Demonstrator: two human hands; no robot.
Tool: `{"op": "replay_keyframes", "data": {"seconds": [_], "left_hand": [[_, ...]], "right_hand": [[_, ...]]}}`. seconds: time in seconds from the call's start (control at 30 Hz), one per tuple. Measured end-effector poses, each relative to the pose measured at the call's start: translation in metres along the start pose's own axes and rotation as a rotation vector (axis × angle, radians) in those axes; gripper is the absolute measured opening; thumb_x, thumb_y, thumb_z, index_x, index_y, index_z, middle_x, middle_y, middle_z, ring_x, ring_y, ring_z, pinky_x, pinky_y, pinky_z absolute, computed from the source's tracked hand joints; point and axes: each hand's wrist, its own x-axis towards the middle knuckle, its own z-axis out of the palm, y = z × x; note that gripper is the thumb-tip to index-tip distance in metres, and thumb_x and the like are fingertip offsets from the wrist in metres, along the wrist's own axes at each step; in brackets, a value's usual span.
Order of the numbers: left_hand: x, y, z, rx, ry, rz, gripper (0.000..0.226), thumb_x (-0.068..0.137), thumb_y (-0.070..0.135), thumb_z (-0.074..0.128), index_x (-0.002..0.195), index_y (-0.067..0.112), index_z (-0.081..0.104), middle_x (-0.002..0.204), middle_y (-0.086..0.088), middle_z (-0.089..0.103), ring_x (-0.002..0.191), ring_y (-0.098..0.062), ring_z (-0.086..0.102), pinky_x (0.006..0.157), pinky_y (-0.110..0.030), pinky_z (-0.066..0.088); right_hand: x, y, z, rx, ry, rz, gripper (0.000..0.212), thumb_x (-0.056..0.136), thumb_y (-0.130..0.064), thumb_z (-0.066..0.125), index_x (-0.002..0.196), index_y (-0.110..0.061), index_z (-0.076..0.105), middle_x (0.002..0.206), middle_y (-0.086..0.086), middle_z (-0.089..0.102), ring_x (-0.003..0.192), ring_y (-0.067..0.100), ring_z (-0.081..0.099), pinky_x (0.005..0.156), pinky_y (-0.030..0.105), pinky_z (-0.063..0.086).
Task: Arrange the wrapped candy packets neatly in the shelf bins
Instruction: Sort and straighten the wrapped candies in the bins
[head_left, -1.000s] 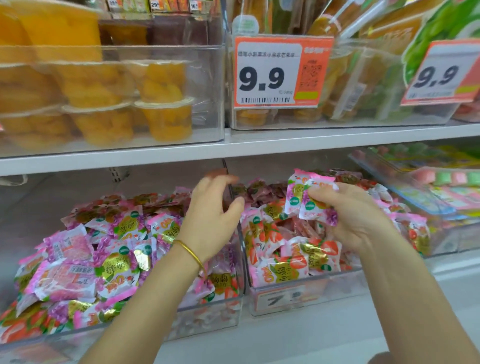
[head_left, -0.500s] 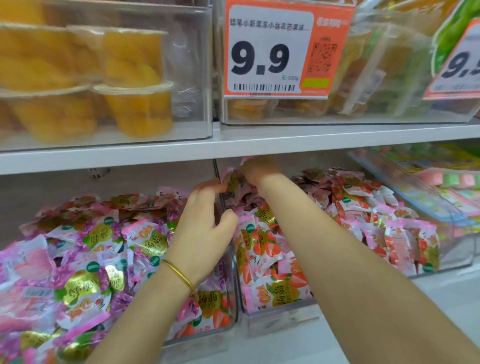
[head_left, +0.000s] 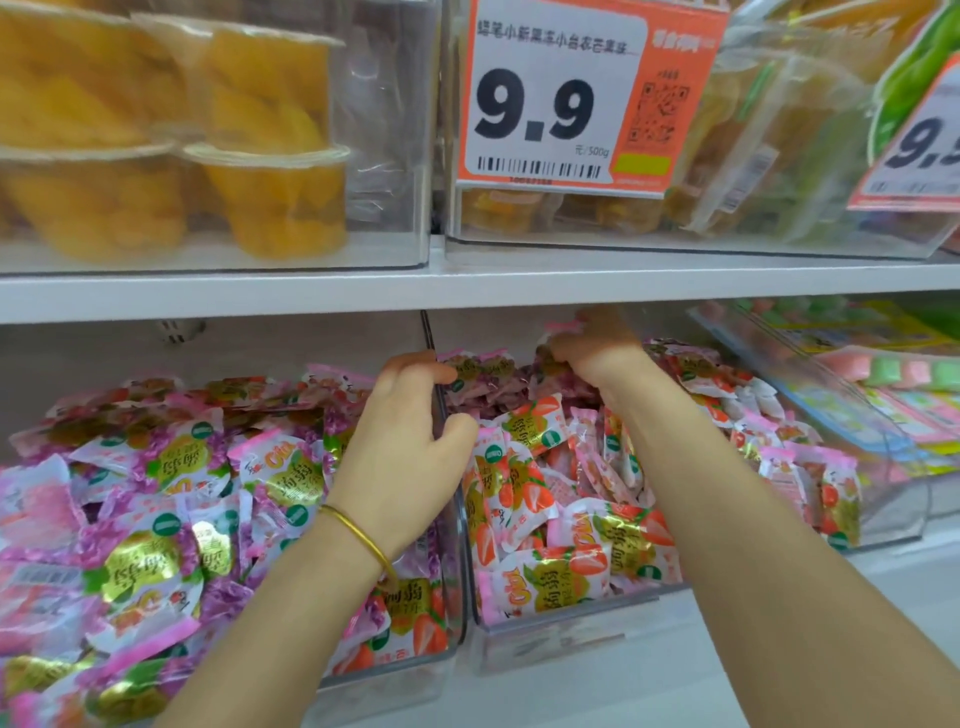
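Bins (head_left: 545, 644) full but jumbled. Right grip (head_left: 597, 345) pinches a candy packet (head_left: 563, 326) at the rear edge; left grip (head_left: 410, 447) clasps the bin wall (head_left: 462, 571).

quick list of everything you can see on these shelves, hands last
purple packets: many, purple-pink, left bin
red packets: many, red-pink, middle bin
fruit cups: several, yellow, upper left
price tags: two, orange-white, upper middle and right edge
pastel sweets: several, pink and green, lower right
shelf board: one, white, between rows
bracelet: one, gold, left wrist
left hand: one, grips left bin's wall
right hand: one, grips pink packet at middle bin's back
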Motion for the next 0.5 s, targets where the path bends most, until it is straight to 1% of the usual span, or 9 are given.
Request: {"op": "replay_keyframes", "data": {"seconds": [0.07,0.1,0.13,0.17,0.2,0.27,0.33,0.4,0.5], "left_hand": [[0.000,0.000,0.000,0.007,0.000,-0.002,0.041,0.086,0.019,0.048,0.127,0.018,0.046,0.110,0.007,0.033,0.083,-0.014,0.042,0.075,-0.016,0.028],[0.000,-0.001,0.000,0.007,0.000,-0.001,0.041,0.086,0.019,0.048,0.127,0.018,0.046,0.110,0.007,0.033,0.082,-0.014,0.041,0.075,-0.016,0.029],[0.000,-0.001,0.000,0.005,0.000,0.001,0.041,0.086,0.019,0.048,0.127,0.018,0.046,0.111,0.007,0.033,0.082,-0.013,0.041,0.076,-0.017,0.029],[-0.001,-0.001,0.000,0.001,-0.001,0.005,0.041,0.086,0.019,0.048,0.128,0.018,0.046,0.112,0.008,0.033,0.083,-0.013,0.041,0.076,-0.017,0.030],[-0.001,-0.002,-0.001,-0.004,-0.003,0.010,0.041,0.087,0.020,0.048,0.128,0.019,0.046,0.114,0.007,0.034,0.085,-0.012,0.041,0.078,-0.017,0.030],[-0.001,-0.003,-0.001,-0.010,-0.005,0.024,0.042,0.087,0.020,0.047,0.129,0.019,0.045,0.122,0.005,0.038,0.094,-0.008,0.041,0.081,-0.016,0.029],[0.000,-0.003,-0.001,-0.007,-0.014,0.036,0.043,0.087,0.020,0.047,0.129,0.018,0.045,0.130,0.002,0.039,0.098,-0.008,0.042,0.083,-0.015,0.029],[-0.001,-0.004,-0.001,-0.005,-0.017,0.043,0.042,0.089,0.022,0.046,0.131,0.018,0.044,0.133,0.001,0.039,0.100,-0.012,0.045,0.083,-0.015,0.028],[-0.003,-0.008,-0.003,-0.045,-0.046,0.054,0.041,0.093,0.025,0.046,0.134,0.019,0.043,0.131,0.002,0.041,0.119,-0.011,0.042,0.090,-0.013,0.027]], "right_hand": [[0.001,-0.001,0.003,-0.126,0.016,-0.077,0.013,0.094,-0.016,0.055,0.101,-0.005,0.053,0.090,0.009,0.054,0.061,0.012,0.050,0.049,0.012,0.041],[0.001,-0.001,0.004,-0.194,0.012,-0.106,0.014,0.093,-0.016,0.056,0.103,-0.006,0.055,0.095,0.010,0.058,0.073,0.015,0.057,0.059,0.010,0.046],[0.002,0.002,0.005,-0.257,0.002,-0.131,0.023,0.093,-0.012,0.057,0.114,-0.006,0.055,0.110,0.011,0.059,0.095,0.021,0.061,0.076,0.015,0.049],[0.001,0.004,0.004,-0.315,-0.008,-0.153,0.034,0.092,-0.006,0.055,0.126,-0.007,0.052,0.128,0.011,0.055,0.114,0.025,0.055,0.092,0.022,0.045],[-0.001,0.005,0.002,-0.381,-0.020,-0.176,0.041,0.091,0.001,0.051,0.131,-0.008,0.050,0.137,0.009,0.050,0.124,0.025,0.049,0.100,0.027,0.041],[-0.006,0.004,-0.004,-0.507,-0.047,-0.250,0.046,0.089,0.009,0.044,0.130,-0.011,0.055,0.140,0.007,0.050,0.126,0.025,0.048,0.104,0.030,0.039],[-0.011,0.002,-0.005,-0.568,-0.105,-0.302,0.046,0.089,0.009,0.040,0.125,-0.012,0.061,0.134,0.009,0.055,0.120,0.028,0.053,0.102,0.035,0.043],[-0.016,-0.001,0.000,-0.607,-0.194,-0.322,0.044,0.089,0.008,0.038,0.120,-0.009,0.064,0.128,0.013,0.059,0.113,0.031,0.057,0.098,0.039,0.047],[-0.017,-0.003,0.009,-0.570,-0.271,-0.298,0.040,0.090,0.006,0.035,0.119,-0.001,0.062,0.126,0.017,0.059,0.111,0.034,0.058,0.097,0.041,0.047]]}}
